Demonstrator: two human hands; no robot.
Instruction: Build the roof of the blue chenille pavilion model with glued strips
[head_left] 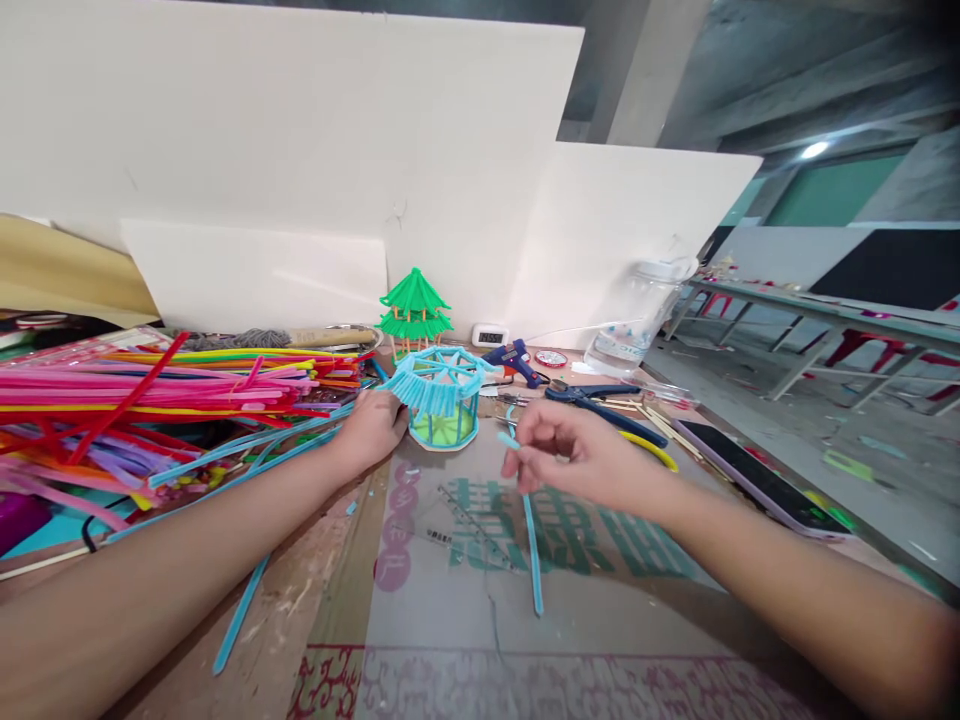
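A small pavilion model [446,395], built of light-blue pipe cleaners around a green floor, stands on the mat in the middle. My left hand [373,428] grips its left side, fingers closed and their tips partly hidden. To the right of the model, my right hand [559,448] is raised above the mat. Its thumb and fingers pinch a short light-blue piece of pipe cleaner [508,440]. Below that hand a longer blue pipe cleaner [533,560] extends toward me; whether it joins the pinched piece is hidden.
Many coloured pipe cleaners [150,390] are heaped at left. Behind the model stand a green tiered roof model [415,305], a timer [491,335] and a glue gun [517,362]. Pliers [600,392], a water bottle [626,320] and a phone [757,475] lie or stand right.
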